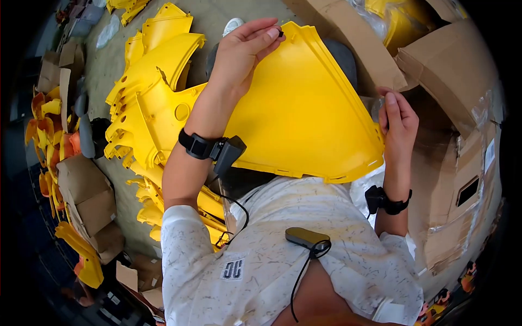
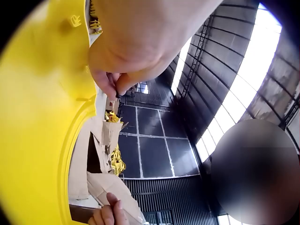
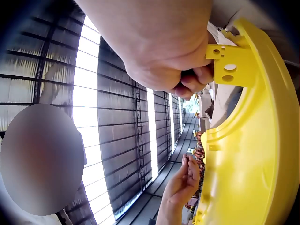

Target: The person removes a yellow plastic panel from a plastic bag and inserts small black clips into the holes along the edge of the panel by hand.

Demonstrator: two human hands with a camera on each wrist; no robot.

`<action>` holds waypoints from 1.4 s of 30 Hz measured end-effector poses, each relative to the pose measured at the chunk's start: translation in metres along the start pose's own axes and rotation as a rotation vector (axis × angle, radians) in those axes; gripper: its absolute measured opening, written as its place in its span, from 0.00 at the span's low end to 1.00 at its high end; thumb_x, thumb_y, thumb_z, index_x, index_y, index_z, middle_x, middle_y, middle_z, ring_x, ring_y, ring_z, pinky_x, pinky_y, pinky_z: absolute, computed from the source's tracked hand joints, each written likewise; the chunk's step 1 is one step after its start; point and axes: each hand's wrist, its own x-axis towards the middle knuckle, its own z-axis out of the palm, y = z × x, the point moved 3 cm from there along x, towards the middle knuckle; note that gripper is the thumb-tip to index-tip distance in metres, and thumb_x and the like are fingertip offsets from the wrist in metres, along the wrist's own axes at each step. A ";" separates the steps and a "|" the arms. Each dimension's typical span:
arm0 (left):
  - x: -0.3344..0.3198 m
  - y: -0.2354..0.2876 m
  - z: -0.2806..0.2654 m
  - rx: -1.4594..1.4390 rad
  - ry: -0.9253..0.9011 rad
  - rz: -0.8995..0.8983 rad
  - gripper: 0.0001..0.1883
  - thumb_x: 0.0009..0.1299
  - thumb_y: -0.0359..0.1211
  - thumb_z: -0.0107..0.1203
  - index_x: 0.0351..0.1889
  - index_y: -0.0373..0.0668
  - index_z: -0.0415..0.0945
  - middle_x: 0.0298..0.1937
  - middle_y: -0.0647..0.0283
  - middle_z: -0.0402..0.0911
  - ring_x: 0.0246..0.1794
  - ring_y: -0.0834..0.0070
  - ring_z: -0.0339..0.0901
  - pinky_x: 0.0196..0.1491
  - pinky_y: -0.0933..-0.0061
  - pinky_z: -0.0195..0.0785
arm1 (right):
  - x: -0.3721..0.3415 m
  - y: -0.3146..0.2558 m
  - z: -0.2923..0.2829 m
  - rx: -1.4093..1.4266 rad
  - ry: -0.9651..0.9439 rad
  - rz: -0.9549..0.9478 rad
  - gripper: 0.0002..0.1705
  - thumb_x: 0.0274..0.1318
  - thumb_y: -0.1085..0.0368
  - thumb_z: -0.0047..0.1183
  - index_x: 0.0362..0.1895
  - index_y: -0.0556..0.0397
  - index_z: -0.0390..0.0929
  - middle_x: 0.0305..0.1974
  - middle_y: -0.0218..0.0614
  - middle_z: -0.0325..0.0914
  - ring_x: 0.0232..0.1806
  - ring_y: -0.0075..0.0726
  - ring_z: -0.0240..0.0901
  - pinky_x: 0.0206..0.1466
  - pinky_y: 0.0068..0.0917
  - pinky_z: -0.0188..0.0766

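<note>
A large yellow panel lies across the person's lap. The left hand is over its far left edge, pinching a small black piece between thumb and fingers; in the left wrist view that hand has the piece at its fingertips. Beside the panel's right corner, the right hand has its fingers curled; whether it touches the edge is unclear. The right wrist view shows this hand next to a yellow tab with holes; nothing is clearly visible in its grasp.
Stacked yellow parts lie left of the panel. An open cardboard box stands at the right, with plastic wrap around it. More cartons and orange and yellow parts are at the far left. A shoe shows beyond the panel.
</note>
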 end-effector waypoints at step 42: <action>0.039 -0.003 0.019 0.866 -0.076 0.371 0.10 0.64 0.24 0.62 0.43 0.33 0.81 0.37 0.62 0.85 0.39 0.79 0.83 0.47 0.82 0.75 | -0.002 0.012 -0.006 -0.017 0.040 -0.019 0.14 0.67 0.59 0.52 0.45 0.56 0.84 0.18 0.22 0.66 0.20 0.12 0.57 0.24 0.15 0.50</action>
